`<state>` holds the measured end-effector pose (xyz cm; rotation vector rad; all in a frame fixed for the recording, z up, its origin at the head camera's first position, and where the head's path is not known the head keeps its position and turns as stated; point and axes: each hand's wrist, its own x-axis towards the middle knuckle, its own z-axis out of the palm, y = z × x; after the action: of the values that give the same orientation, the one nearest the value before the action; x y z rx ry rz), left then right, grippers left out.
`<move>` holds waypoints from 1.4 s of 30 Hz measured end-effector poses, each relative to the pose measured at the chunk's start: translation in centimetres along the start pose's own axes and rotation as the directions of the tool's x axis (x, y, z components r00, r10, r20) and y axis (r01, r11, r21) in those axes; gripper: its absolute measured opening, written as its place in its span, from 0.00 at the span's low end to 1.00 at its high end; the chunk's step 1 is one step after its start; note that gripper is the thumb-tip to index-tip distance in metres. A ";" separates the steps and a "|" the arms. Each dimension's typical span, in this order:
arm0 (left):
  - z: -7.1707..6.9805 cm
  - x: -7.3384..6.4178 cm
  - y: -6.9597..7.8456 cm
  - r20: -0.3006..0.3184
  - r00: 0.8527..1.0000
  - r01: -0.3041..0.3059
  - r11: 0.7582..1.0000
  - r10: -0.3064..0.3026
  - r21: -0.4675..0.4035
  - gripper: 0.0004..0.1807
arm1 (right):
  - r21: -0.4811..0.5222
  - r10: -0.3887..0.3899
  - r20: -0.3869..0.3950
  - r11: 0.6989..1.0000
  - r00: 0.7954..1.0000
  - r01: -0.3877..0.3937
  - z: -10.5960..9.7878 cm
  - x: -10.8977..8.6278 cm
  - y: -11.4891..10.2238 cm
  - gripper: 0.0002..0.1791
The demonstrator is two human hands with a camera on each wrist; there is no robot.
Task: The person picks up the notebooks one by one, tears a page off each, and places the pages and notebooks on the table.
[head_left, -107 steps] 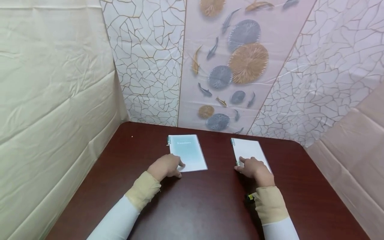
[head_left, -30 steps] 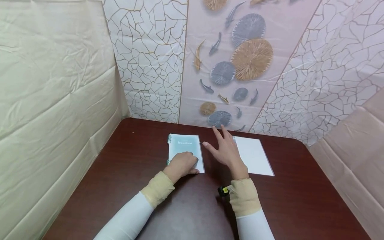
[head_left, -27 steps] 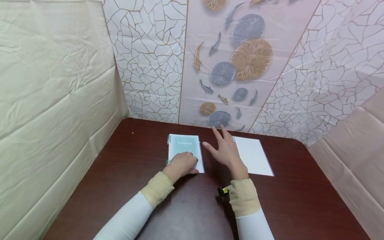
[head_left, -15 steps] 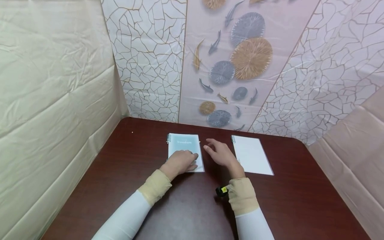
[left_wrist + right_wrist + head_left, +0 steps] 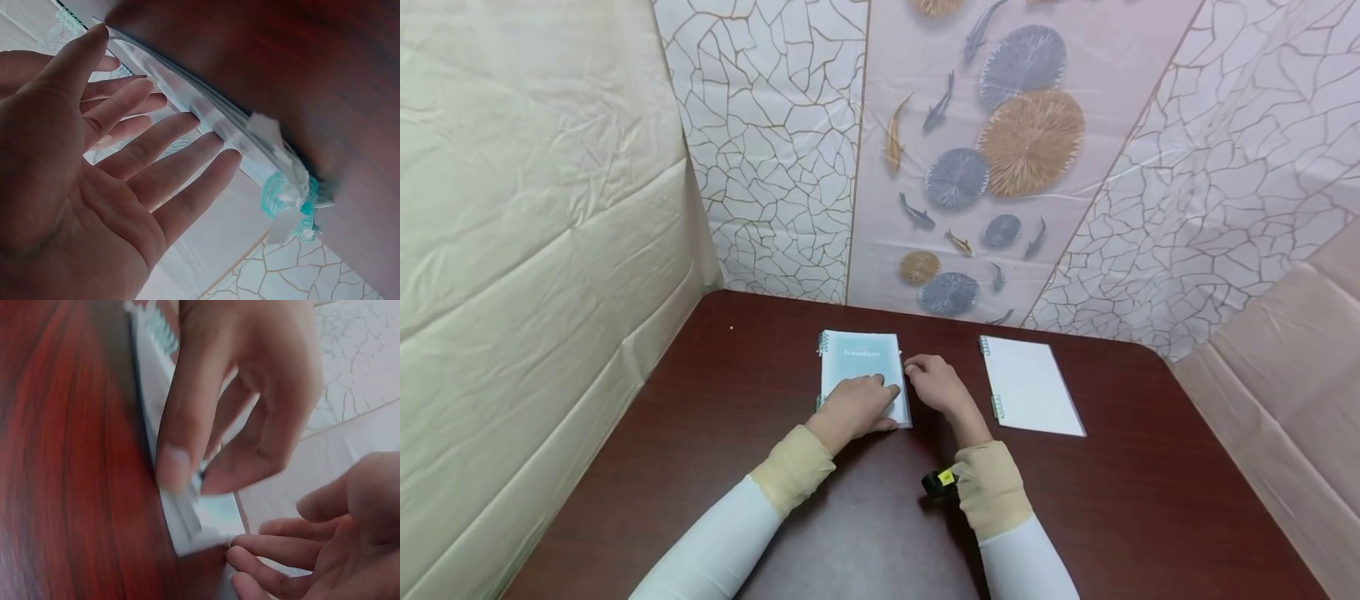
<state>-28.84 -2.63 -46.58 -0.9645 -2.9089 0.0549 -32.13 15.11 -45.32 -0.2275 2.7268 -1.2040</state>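
A spiral notebook (image 5: 861,364) with a pale teal cover reading "freedom" lies flat on the dark table, rings to its left. My left hand (image 5: 853,406) is over its lower part, thumb at the near edge. In the left wrist view the fingers of that left hand (image 5: 119,187) look mostly straight. My right hand (image 5: 934,385) is beside the notebook's right edge with its fingertips close to it; the right wrist view shows that right hand (image 5: 356,531) with its thumb apart from the fingers. A second spiral notebook (image 5: 1033,385) with a plain white face lies farther right.
The reddish-brown table (image 5: 715,467) ends at a patterned cloth wall (image 5: 775,167) behind. A cream cloth (image 5: 550,250) hangs at the left. A small black device (image 5: 936,483) with a yellow mark sits at my right wrist.
My right hand has left the white notebook and moved left to the teal notebook, its spread fingers drawing in. My left hand has slid right across the teal notebook, which now sits straighter.
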 end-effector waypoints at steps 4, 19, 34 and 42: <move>-0.1 0.1 0.0 0.008 1.000 -0.005 1.000 0.005 0.002 0.28 | 0.242 0.123 0.071 0.960 0.990 -0.137 -0.1 -0.1 -0.5 0.24; -0.4 0.3 -0.7 0.067 0.998 0.018 0.997 -0.012 -0.082 0.33 | 0.660 0.318 0.147 0.673 0.937 -0.332 -1.0 0.4 -0.2 0.30; -0.3 0.3 -2.1 0.047 0.998 0.045 0.941 -0.031 -0.336 0.24 | 0.762 0.300 0.165 0.566 0.940 -0.314 -0.7 1.0 0.7 0.28; -0.4 0.6 -2.5 -0.052 0.986 0.111 0.860 -0.158 -0.498 0.19 | 0.666 0.223 0.140 0.700 0.965 -0.258 0.0 1.0 0.2 0.23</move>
<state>-30.74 -4.29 -46.04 -0.7759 -2.9456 -0.7588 -33.15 14.99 -45.55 0.1902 1.9862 -1.9582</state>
